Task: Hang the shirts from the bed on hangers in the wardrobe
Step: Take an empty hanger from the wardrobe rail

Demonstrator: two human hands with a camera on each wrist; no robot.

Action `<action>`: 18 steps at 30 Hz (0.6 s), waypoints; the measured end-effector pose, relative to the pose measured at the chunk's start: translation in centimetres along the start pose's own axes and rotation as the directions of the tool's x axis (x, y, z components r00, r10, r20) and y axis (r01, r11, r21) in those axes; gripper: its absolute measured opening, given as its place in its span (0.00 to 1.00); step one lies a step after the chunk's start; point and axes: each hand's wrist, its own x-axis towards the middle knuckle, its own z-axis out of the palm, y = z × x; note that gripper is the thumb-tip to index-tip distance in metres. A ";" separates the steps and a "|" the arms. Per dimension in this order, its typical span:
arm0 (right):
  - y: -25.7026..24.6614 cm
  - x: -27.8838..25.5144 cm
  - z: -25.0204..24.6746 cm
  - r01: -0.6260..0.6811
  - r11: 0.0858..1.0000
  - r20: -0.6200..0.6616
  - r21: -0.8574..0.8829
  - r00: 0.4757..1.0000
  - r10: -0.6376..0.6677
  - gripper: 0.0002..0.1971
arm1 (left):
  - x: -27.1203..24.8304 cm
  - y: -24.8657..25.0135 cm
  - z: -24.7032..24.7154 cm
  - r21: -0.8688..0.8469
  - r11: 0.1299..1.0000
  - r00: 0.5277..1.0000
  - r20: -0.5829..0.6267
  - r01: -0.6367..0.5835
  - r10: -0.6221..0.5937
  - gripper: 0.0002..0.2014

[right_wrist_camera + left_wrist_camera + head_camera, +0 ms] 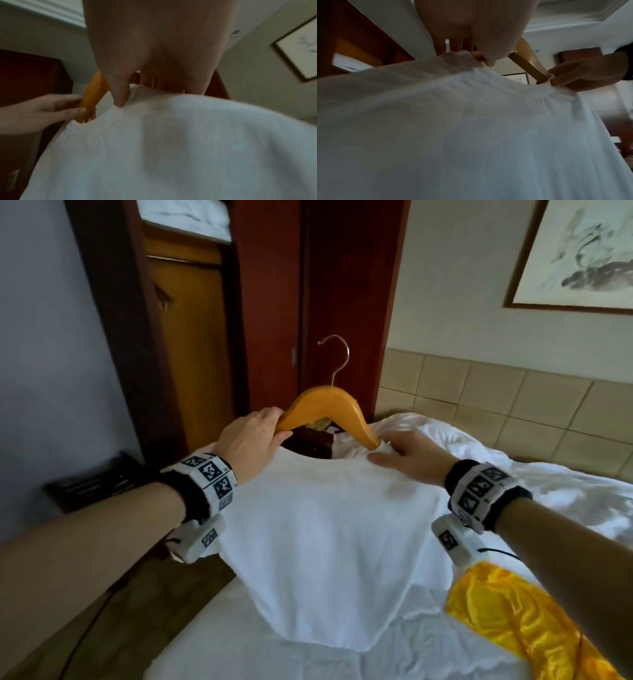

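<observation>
Your left hand (251,436) holds the wooden hanger (329,410); your right hand (407,457) pinches the white shirt (329,529) collar.

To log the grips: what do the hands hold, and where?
Left hand grips the wooden hanger by its left arm; right hand pinches the white shirt at its collar.
</observation>
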 end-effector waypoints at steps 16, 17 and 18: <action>-29.2 14.0 14.3 0.470 0.865 0.395 -0.176 0.838 -0.376 0.20 | -17.8 -21.8 -15.3 0.352 0.820 0.879 -0.019 0.452 -0.476 0.17; -32.0 14.5 15.7 0.492 0.856 0.415 -0.159 0.820 -0.394 0.20 | -19.5 -23.5 -16.8 0.397 0.786 0.862 -0.028 0.474 -0.506 0.17; -34.7 15.0 17.2 0.510 0.849 0.433 -0.137 0.802 -0.411 0.20 | -21.2 -25.1 -18.4 0.434 0.757 0.850 -0.040 0.489 -0.526 0.18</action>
